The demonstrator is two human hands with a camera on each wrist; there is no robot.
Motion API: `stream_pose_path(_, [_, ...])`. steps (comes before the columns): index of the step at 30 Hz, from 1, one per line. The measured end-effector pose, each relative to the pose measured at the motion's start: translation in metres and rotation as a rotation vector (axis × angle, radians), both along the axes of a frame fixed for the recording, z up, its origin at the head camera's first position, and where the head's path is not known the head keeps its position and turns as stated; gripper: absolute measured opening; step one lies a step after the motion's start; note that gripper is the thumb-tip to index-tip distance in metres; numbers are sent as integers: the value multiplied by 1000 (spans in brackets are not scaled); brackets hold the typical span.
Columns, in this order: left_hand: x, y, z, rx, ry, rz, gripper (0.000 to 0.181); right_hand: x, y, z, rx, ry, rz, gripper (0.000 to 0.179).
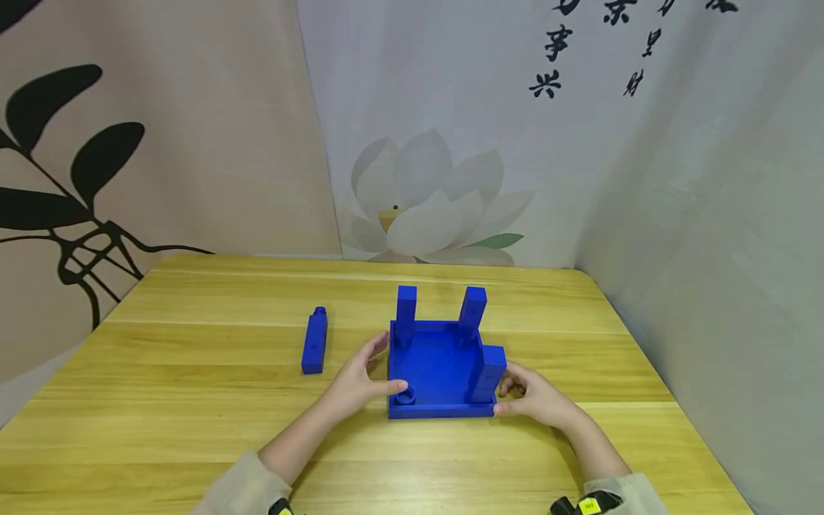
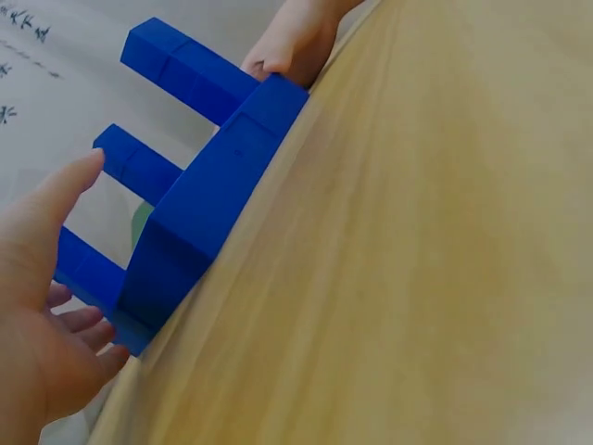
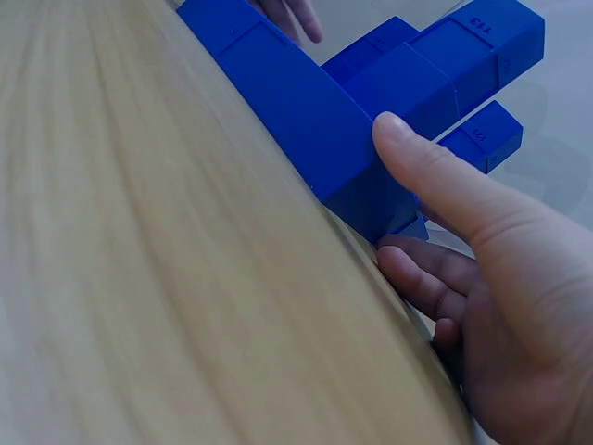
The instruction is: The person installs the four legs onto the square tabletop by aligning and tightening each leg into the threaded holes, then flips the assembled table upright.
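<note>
On the table (image 1: pixel 193 400), right of its middle, sits a blue tray (image 1: pixel 440 411) with three upright blue posts at its two far corners and its near right corner; the near left corner has a bare round socket (image 1: pixel 405 398). A loose post (image 1: pixel 314 345) lies to the left, its knobbed end pointing away from the person. The left hand (image 1: pixel 360 375) is spread loosely at the tray's left side, thumb reaching over the wall to the socket, not clenched; the right hand (image 1: pixel 539 399) grips the near right corner between thumb and curled fingers. The step in hand looks like steadying or adjusting the tray. To do it well, press low on the walls rather than on the posts, which could tilt; balance both sides so the base stays flat, and lift the left thumb clear of the socket.
</note>
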State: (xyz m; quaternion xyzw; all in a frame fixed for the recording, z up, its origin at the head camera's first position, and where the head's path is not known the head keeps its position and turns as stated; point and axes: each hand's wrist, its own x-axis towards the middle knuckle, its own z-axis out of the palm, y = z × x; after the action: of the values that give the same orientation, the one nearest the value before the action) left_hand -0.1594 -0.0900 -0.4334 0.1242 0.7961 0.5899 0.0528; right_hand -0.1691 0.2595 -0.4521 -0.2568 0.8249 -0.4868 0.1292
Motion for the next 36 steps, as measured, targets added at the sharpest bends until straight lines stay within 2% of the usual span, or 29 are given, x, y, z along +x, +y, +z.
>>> stream_pose_path(4, [7, -6, -4, -32, -26, -54, 102, -1, 0, 0, 5, 3, 2, 62])
stream_pose_path(11, [14, -12, -7, -95, -27, -114, 111, -1, 1, -2, -1, 6, 7, 58])
stream_pose_path(18, [15, -14, -11, -80, 6, -180, 103, -1, 1, -2, -6, 3, 5, 59])
stream_pose_path(31, [14, -16, -12, -118, 37, -216, 97, 2, -2, 0, -19, 4, -1, 56])
stream_pose_path(36, [11, -20, -11, -134, 28, -239, 97, 4, -7, 2, -33, 4, -13, 62])
